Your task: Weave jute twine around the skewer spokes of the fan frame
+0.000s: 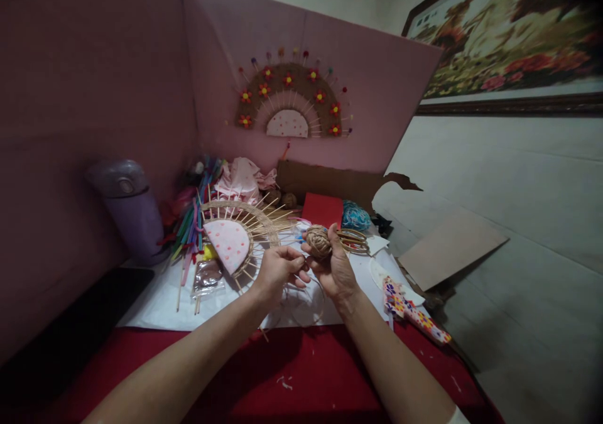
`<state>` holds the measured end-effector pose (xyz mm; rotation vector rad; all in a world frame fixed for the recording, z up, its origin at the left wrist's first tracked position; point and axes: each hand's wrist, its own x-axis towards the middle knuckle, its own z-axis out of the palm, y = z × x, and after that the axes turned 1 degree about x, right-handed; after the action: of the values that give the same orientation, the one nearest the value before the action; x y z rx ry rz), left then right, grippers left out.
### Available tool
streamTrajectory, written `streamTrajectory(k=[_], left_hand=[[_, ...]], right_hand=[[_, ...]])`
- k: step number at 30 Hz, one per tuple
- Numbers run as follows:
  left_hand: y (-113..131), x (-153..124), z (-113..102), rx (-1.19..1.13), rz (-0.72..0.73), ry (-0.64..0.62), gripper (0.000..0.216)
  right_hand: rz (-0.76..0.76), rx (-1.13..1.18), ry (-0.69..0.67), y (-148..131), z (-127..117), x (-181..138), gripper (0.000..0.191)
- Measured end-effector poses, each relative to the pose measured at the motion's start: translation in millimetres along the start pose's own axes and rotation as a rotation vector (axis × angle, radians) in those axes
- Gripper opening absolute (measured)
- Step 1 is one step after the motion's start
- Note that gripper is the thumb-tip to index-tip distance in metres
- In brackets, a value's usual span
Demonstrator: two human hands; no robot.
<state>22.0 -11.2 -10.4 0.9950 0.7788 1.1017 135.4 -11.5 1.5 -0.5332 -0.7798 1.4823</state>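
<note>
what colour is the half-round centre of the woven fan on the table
Half-round centre: pink with white dots, best in the head view.

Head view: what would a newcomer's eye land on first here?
At centre, the right hand grips a ball of twine while the left hand appears to pinch its loose strand right beside it. Just left of them a half-woven fan of sticks lies on the white sheet. A finished fan with red flowers hangs on the pink board behind.
</note>
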Motion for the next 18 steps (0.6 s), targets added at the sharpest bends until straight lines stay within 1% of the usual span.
streamTrajectory(k=[7, 12, 15, 18], left_hand=[[0.9, -3.8, 4.9, -0.074, -0.04, 0.102, 0.01], [2.4, -7.9, 10.6, -0.121, -0.005, 0.134, 0.01], [-0.3, -7.7, 11.8, -0.121, 0.016, 0.156, 0.012], [-3.1, -7.1, 12.1, -0.126, 0.029, 0.169, 0.013]], right_hand=[[0.043, 0.004, -0.023, 0.0, 1.5, -0.3, 0.048], [0.028, 0.01, -0.031, -0.2, 2.0, -0.1, 0.044], [0.03, 0.034, -0.05, -1.0, 3.3, 0.4, 0.041], [0.043, 0.04, -0.036, -2.2, 5.0, 0.5, 0.041]])
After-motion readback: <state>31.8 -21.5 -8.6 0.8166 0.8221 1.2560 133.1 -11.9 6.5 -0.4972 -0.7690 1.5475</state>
